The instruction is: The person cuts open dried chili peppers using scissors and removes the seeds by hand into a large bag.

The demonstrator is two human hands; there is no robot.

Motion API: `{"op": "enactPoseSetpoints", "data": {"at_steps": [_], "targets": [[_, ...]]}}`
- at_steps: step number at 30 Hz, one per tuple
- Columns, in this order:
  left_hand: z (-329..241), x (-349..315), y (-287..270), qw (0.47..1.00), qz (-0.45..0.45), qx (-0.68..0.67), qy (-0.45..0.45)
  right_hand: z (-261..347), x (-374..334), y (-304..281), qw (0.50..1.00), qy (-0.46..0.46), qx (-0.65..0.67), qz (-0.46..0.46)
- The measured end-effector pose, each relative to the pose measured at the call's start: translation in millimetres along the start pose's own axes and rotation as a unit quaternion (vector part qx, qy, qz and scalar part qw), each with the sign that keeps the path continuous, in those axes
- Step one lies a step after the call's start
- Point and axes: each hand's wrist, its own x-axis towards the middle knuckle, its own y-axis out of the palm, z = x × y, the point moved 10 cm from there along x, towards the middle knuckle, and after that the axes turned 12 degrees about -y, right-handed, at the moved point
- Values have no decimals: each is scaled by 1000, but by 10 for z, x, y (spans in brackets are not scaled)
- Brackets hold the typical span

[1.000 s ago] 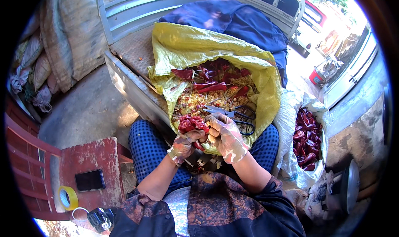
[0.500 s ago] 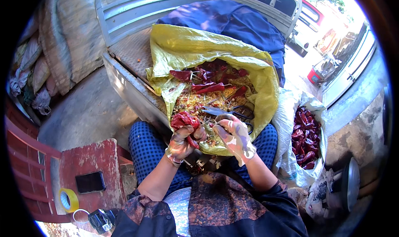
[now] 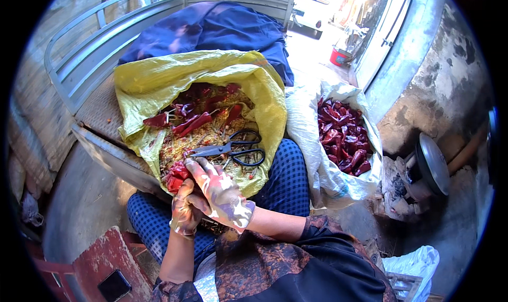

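In my gloved left hand [image 3: 186,209] is a bunch of dried red chili peppers [image 3: 177,176], closed in the fingers. My right hand [image 3: 225,193], in a camouflage-patterned glove, lies over the bunch with fingers closed against it; its fingertips are partly hidden. Both hands are at the near edge of a yellow woven sack [image 3: 270,98], rolled open. Inside lie yellow seeds with stem bits [image 3: 196,141] and several whole dried chilies [image 3: 193,123]. Black-handled scissors [image 3: 230,148] rest on the seeds just beyond my right hand, blades pointing left.
A white sack [image 3: 304,127] of dark red chili pieces [image 3: 344,135] stands to the right. The yellow sack sits at the edge of a metal cart bed [image 3: 100,103], with blue cloth [image 3: 211,29] behind. A worn red stool [image 3: 106,265] bearing a phone [image 3: 114,285] is lower left; a round lidded pot [image 3: 434,161] is right.
The view has swung right, so the sacks appear further left. My right hand has come from beside the left hand onto the chili bunch. The scissors still lie on the seeds.
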Motion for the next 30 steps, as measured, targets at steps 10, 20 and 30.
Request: {"op": "enactPoseSetpoints", "data": {"at_steps": [10, 20, 30], "targets": [[237, -56, 407, 982, 171, -26, -80, 6, -175, -244, 997, -29, -56, -54], [584, 100, 1445, 956, 238, -45, -167, -706, -412, -1365, 935, 49, 165, -309], [860, 294, 1432, 935, 206, -173, -232, -2764, -1764, -2954, 805, 445, -384, -83]]}}
